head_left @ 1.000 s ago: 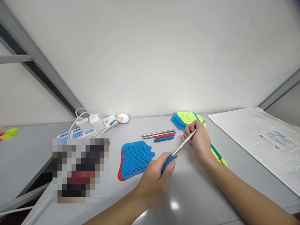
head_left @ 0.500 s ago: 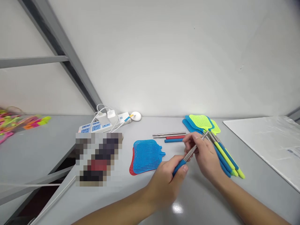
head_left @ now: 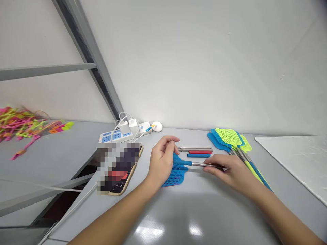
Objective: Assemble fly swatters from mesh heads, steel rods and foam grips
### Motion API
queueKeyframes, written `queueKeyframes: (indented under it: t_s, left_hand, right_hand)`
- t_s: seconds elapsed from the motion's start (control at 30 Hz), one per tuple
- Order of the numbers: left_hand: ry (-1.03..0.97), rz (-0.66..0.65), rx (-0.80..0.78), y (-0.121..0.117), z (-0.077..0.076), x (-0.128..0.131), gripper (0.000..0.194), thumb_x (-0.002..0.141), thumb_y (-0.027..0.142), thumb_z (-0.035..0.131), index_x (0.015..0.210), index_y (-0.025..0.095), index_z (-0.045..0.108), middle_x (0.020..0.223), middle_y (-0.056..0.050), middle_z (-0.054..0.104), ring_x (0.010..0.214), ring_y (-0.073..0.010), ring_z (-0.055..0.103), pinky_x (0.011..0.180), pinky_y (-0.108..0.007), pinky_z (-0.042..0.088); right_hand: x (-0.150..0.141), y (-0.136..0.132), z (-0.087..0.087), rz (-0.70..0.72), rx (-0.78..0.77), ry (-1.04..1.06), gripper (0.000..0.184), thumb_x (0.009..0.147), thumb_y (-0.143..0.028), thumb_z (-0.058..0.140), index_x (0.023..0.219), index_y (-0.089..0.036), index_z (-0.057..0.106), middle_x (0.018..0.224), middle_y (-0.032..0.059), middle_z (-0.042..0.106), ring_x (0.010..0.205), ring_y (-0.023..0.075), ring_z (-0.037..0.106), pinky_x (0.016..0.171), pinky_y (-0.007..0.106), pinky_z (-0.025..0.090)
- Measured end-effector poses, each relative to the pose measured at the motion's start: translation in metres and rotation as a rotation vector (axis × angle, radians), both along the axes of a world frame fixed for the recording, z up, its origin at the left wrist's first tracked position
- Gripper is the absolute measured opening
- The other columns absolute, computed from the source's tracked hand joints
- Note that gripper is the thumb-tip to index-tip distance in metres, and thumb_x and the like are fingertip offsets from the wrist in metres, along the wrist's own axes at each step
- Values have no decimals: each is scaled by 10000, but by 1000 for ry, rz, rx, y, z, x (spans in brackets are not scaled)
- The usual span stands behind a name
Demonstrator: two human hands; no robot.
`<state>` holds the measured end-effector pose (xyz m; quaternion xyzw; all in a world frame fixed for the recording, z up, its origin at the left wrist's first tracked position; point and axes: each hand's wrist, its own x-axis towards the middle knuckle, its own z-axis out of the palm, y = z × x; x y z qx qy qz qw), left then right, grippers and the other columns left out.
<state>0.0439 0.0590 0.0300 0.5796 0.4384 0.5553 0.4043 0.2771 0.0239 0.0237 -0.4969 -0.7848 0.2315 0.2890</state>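
My right hand pinches the metal rod of a blue-handled fly swatter stick, held nearly level. Its blue grip points left and meets my left hand, whose fingers are curled in around that end. The grip's tip is hidden there. Under the stick lies a blue mesh swatter head, with a trace of red showing beneath it. Just beyond are loose metal rods, a red grip tube and a blue grip tube.
Swatters with yellow-green heads and blue ones lie at the right. A white wrapped board is beyond them. On the left are a phone, a power strip with chargers, a white round device and a colourful pile.
My left hand has moved left and turned. The stick has swung nearly level, over the blue head. My right hand now grips the rod from the right. The view has shifted.
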Motion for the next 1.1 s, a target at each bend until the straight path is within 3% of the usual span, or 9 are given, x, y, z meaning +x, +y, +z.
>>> queueKeyframes:
  t_s: [0.13, 0.33, 0.57, 0.7, 0.8, 0.87, 0.93, 1.03, 1.1]
  left_hand:
    - [21, -10, 42, -5, -4, 1, 292, 1001, 376, 426, 909, 198, 638, 652, 31, 605, 670, -131, 555, 699, -260, 432]
    - [50, -83, 69, -18, -13, 5, 386, 1017, 416, 373, 847, 199, 644, 638, 25, 599, 652, -135, 567, 676, -262, 436]
    - [209, -98, 127, -18, -22, 9, 344, 1015, 404, 388, 878, 197, 625, 664, 29, 600, 631, -128, 571, 614, -243, 451]
    - [325, -106, 170, -16, -14, 8, 325, 1009, 377, 400, 884, 192, 636, 672, 22, 616, 621, -130, 573, 596, -245, 436]
    - [455, -161, 243, -7, -2, 2, 264, 962, 385, 514, 841, 202, 662, 717, 11, 652, 650, -141, 571, 645, -270, 413]
    - [592, -226, 326, -1, 3, -2, 246, 884, 434, 641, 801, 205, 677, 748, -7, 672, 717, -174, 584, 713, -308, 400]
    - [810, -243, 456, 5, 5, -6, 289, 864, 476, 666, 772, 201, 674, 751, -32, 674, 790, -219, 597, 783, -358, 384]
    - [1030, -139, 570, 9, 1, -8, 335, 962, 455, 528, 800, 190, 654, 740, -56, 674, 791, -241, 609, 812, -397, 373]
    - [998, -30, 534, 11, -1, -9, 320, 1004, 414, 449, 905, 183, 647, 754, -61, 679, 756, -241, 615, 770, -383, 383]
  right_hand:
    - [-13, -3, -9, 174, 192, -133, 228, 1004, -256, 447, 1065, -206, 662, 762, 33, 608, 687, 162, 523, 630, 298, 387]
    - [-20, -6, -10, 157, 318, -159, 186, 1000, -206, 452, 981, -172, 634, 727, 8, 530, 663, 140, 448, 604, 273, 330]
    - [-28, -10, -5, 113, 406, -224, 185, 991, -210, 471, 925, -169, 639, 703, -3, 527, 635, 136, 437, 580, 271, 307]
    - [-25, -9, -3, 110, 462, -234, 180, 991, -218, 485, 921, -171, 644, 687, -8, 547, 617, 133, 453, 572, 276, 307]
    - [-24, -3, -5, 112, 526, -197, 139, 987, -233, 520, 979, -177, 647, 725, -7, 604, 645, 126, 516, 674, 288, 368]
    - [-25, -1, -5, 72, 590, -190, 115, 978, -222, 542, 1015, -187, 645, 756, -4, 633, 680, 132, 552, 802, 335, 391]
    - [-28, 0, -5, -8, 649, -194, 124, 960, -211, 574, 1068, -211, 636, 800, -1, 655, 739, 151, 580, 918, 408, 374]
    - [-36, -2, -7, -185, 697, -101, 339, 919, -224, 626, 1249, -243, 555, 1061, 67, 650, 1001, 232, 591, 1000, 482, 367]
    - [-42, -5, -10, -323, 721, 75, 522, 878, -235, 654, 1359, -232, 450, 1258, 132, 530, 1192, 292, 502, 1013, 509, 397]
